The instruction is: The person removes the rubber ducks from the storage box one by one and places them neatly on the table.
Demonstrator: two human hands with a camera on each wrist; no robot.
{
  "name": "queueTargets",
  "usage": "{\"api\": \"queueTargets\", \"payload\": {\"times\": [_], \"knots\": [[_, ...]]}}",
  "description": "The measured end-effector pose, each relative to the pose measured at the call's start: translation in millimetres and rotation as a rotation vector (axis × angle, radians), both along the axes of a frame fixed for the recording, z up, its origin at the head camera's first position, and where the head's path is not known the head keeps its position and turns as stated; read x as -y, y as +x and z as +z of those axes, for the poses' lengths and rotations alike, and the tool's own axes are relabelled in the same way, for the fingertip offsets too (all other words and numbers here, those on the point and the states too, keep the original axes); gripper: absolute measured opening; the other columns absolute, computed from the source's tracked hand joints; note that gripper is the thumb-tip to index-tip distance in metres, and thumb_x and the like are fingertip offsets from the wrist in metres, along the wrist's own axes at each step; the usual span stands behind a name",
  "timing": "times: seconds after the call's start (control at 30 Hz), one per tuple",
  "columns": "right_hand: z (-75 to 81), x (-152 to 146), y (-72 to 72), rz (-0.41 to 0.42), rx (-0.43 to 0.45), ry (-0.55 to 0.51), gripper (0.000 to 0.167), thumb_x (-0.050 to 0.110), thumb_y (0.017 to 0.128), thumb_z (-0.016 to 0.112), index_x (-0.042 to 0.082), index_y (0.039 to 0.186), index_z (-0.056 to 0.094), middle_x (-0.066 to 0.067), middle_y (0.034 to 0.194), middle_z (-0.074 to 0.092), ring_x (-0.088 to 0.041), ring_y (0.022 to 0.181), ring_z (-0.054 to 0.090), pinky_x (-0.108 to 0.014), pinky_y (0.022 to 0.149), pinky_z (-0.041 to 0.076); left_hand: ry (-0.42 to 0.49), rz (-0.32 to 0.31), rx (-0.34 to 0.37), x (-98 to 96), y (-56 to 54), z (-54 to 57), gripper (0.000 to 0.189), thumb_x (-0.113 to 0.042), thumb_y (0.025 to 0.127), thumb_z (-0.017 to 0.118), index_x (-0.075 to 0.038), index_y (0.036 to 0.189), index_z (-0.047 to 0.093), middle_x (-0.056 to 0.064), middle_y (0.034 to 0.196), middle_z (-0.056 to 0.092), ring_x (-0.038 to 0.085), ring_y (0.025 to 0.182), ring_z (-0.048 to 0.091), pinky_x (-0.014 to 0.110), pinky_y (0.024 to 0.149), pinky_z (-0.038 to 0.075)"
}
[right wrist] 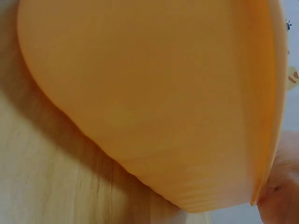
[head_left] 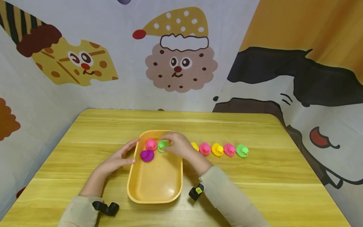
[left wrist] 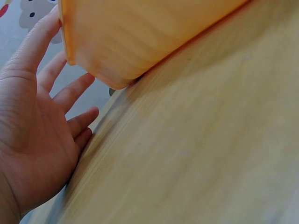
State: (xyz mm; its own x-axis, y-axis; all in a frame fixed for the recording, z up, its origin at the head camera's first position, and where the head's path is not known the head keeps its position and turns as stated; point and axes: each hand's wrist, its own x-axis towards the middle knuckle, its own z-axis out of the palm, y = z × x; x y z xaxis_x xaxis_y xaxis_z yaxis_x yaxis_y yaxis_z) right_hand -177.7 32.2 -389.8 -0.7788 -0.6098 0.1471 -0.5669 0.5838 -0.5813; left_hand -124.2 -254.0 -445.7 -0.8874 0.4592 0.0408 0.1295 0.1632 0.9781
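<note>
Left hand (head_left: 117, 160), fingers spread, touching orange tray (head_left: 157, 181), right hand (head_left: 179, 145), thumb and finger curled round green toy duck (head_left: 160, 146), at its nine o'clock

1. Tray (head_left: 154, 176), centre of frame: plain light orange.
2. Inside it: pink duck (head_left: 151, 144), purple duck (head_left: 147, 155), green duck (head_left: 162, 146).
3. Duck row (head_left: 217, 149), right of centre: yellow, pink, yellow, pink, green.
4. Tabletop (head_left: 71, 157), lower frame: yellow-brown wood grain.
5. Printed hat (head_left: 173, 25), upper centre: mustard, white dots.
</note>
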Motion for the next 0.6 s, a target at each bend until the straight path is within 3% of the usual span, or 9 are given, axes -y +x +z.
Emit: {"api": "queueTargets", "payload": {"times": [0.17,0.4,0.6], "knots": [[0.0,4,-1.6,-0.024,-0.011,0.065,0.04,0.013,0.077,0.081,0.013,0.116,0.07,0.0,0.11,0.067,-0.012,0.077,0.056,-0.026,0.07,0.047,-0.001,0.002,0.005,-0.4,-0.3,0.3,0.075,-0.008,0.09,0.065,-0.014,0.153,0.024,0.019,0.156,0.016,0.04,0.141,0.008,0.069,0.104,0.0],[-1.7,9,-1.3,-0.056,-0.059,0.134,0.039,0.019,0.076,0.082,0.016,0.113,0.071,0.002,0.116,0.067,-0.018,0.112,0.058,-0.033,0.096,0.044,-0.004,0.0,0.004,-0.7,0.1,1.1,0.075,-0.007,0.09,0.064,-0.014,0.153,0.024,0.019,0.155,0.017,0.04,0.141,0.008,0.069,0.104,0.0],[-2.7,13,-0.5,-0.075,-0.079,0.186,0.037,0.024,0.077,0.082,0.017,0.112,0.072,0.003,0.113,0.068,-0.018,0.109,0.06,-0.035,0.092,0.046,-0.003,0.002,0.006,-0.4,0.3,0.8,0.075,-0.007,0.09,0.064,-0.015,0.153,0.024,0.019,0.156,0.017,0.039,0.141,0.009,0.069,0.104,0.0]]}}
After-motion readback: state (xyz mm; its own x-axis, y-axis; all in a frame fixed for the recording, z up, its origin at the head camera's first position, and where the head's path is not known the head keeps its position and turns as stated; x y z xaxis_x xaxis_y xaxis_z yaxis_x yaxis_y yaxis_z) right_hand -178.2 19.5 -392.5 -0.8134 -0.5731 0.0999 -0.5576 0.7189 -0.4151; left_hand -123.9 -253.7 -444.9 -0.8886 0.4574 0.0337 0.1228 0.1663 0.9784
